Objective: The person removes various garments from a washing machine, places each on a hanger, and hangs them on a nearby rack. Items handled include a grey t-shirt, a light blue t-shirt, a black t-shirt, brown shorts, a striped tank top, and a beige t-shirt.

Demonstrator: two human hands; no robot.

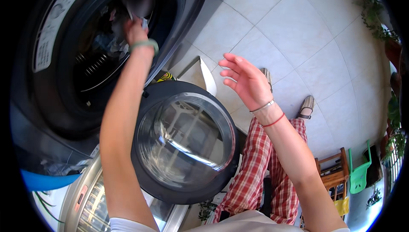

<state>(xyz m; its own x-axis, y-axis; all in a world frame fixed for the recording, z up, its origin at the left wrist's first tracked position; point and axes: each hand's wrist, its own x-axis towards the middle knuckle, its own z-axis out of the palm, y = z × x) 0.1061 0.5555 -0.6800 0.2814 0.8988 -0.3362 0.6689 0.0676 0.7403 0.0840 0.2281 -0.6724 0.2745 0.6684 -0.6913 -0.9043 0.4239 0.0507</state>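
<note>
Our left forearm rises from the lower edge toward the drum of the front-loading washing machine [51,74], and our left hand [134,31] is inside the opening, fingers closed on a pale piece of laundry [140,3] — the cloth sits high in the drum, above a dark tangle of other clothes [104,40]. A green wristband [145,44] circles that wrist. Below the opening, the round glass door [185,140] hangs swung open. To its right our right hand [247,81] hovers in the air over the tiled floor [298,32], fingers spread apart and holding nothing — a silver bracelet and a red string sit at the wrist. Farther right we see our checked trousers [255,168] and a green dustpan [360,172].
</note>
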